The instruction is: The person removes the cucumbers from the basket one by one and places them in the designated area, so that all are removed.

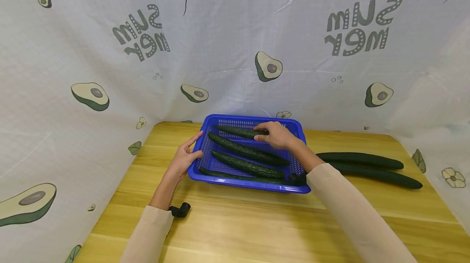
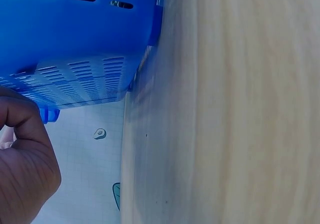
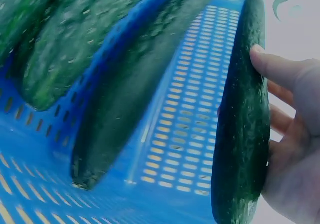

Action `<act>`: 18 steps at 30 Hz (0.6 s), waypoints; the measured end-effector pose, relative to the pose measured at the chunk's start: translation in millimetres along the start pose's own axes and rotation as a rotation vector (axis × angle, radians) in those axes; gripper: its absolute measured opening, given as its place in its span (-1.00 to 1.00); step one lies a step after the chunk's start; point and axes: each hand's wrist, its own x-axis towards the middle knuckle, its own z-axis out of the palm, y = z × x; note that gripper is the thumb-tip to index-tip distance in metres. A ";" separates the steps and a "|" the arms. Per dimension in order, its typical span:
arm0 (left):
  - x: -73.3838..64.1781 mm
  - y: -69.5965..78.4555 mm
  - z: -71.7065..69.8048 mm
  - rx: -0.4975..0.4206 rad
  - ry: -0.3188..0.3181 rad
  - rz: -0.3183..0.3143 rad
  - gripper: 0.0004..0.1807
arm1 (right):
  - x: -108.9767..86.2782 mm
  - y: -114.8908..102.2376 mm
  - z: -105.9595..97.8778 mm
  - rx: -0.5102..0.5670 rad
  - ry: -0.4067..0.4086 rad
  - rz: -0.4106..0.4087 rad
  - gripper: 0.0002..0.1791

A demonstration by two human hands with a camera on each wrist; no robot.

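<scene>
A blue plastic basket (image 1: 253, 118) with slotted walls stands at the back of the table. My left hand (image 1: 181, 160) holds its left rim, the thumb and fingers spread along the edge; in the left wrist view the fingers (image 2: 25, 116) bend up at the rim. My right hand (image 1: 280, 135) reaches over the basket and grips a dark green cucumber (image 1: 236, 131) along the back wall. In the right wrist view, the thumb lies on one side of this cucumber (image 3: 241, 129), the fingers behind it. Several more cucumbers (image 1: 249, 151) lie side by side in the basket, roughly lengthwise.
Two long cucumbers (image 1: 361, 159) lie together on the wooden table (image 1: 235, 226) to the right of the basket. A white cloth (image 1: 227, 51) printed with avocados hangs behind and around the table. Black wrist cameras (image 1: 180, 210) are strapped at the sleeves.
</scene>
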 end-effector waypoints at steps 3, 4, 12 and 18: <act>0.6 -0.8 -0.6 0.001 0.002 -0.001 -0.09 | -3.2 -2.0 -9.0 0.021 0.027 -0.020 -0.49; 0.8 -0.7 -0.3 -0.002 0.005 -0.003 -0.10 | -5.3 -3.1 -12.6 0.018 0.037 -0.028 -0.49; -0.1 0.3 1.1 0.027 0.012 -0.014 -0.12 | -26.0 -3.1 -32.8 0.002 0.080 -0.073 -0.49; 0.4 -0.3 0.9 0.020 0.019 -0.010 -0.11 | -44.1 -0.3 -41.1 0.002 0.088 -0.083 -0.49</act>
